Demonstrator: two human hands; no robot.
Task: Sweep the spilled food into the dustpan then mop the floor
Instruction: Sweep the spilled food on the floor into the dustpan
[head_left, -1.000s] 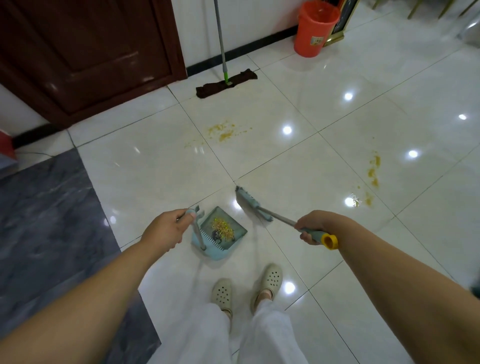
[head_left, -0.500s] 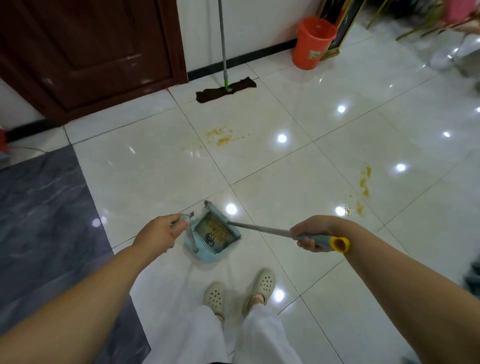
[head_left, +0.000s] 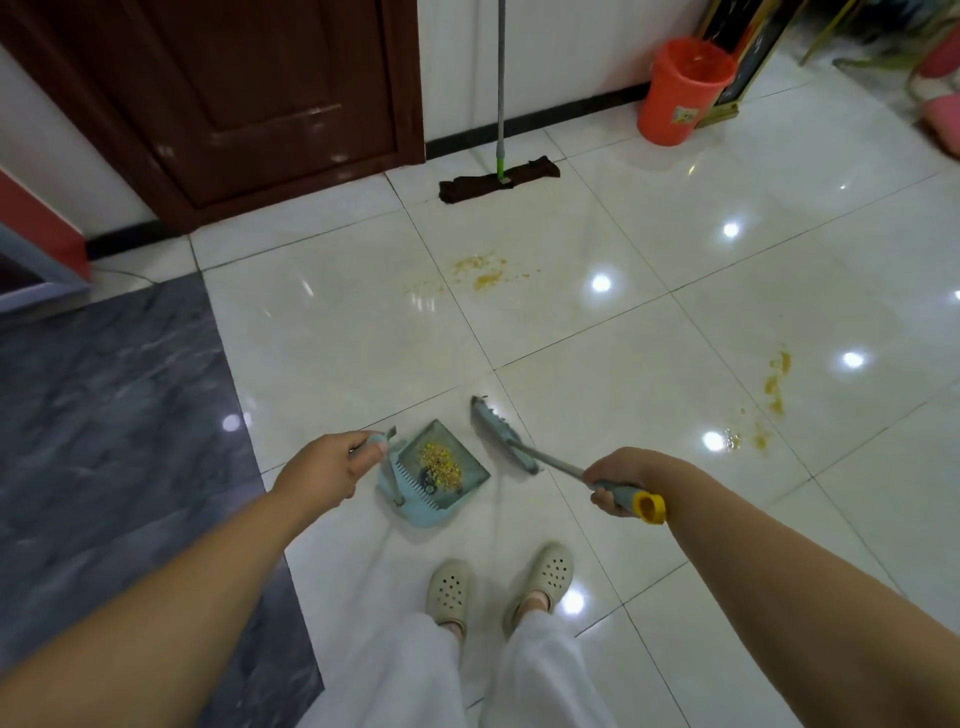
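My left hand (head_left: 324, 470) grips the top of the handle of a light blue dustpan (head_left: 415, 506), which rests on the white tiles just ahead of my feet. A heap of yellow food bits (head_left: 441, 465) lies inside it. My right hand (head_left: 621, 480) holds the grey, yellow-capped handle of a broom; the broom head (head_left: 501, 434) sits just right of the dustpan's mouth. Yellow spilled food (head_left: 485, 273) smears the floor farther ahead, and a second spill patch (head_left: 774, 387) lies to the right. A mop (head_left: 498, 179) with a dark flat head leans on the far wall.
A dark wooden door (head_left: 249, 93) stands at the back left, an orange bucket (head_left: 680, 91) at the back right beside a framed board. Dark grey marble flooring (head_left: 104, 415) covers the left side. My feet in cream clogs (head_left: 498, 582) stand behind the dustpan.
The broom head has swung out of the dustpan to its right side, and the food heap in the pan shows again. My left hand stays on the dustpan handle.
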